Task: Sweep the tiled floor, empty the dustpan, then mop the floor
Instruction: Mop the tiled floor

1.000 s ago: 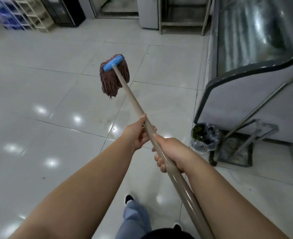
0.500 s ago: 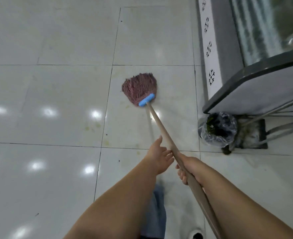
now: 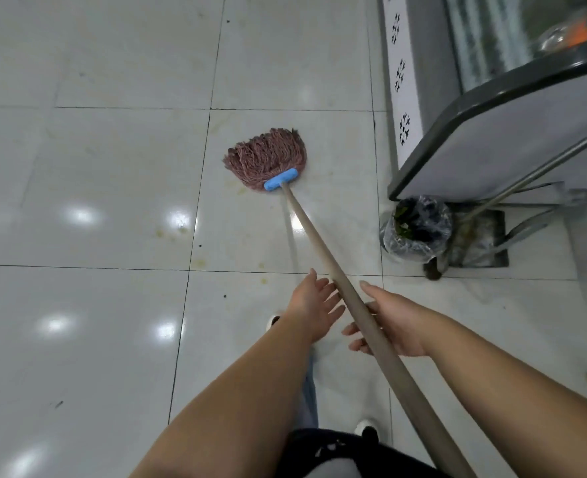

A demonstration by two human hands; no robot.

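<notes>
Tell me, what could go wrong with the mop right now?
1. Both hands look loose: the left hand is open beside the mop handle and the right hand only cradles it with straight fingers, so the handle might slip and fall.
2. The lined bin stands close to the right of the mop head; a wide swing could knock it over.
3. Yellowish stains lie nearer than the mop head and could get missed.
</notes>
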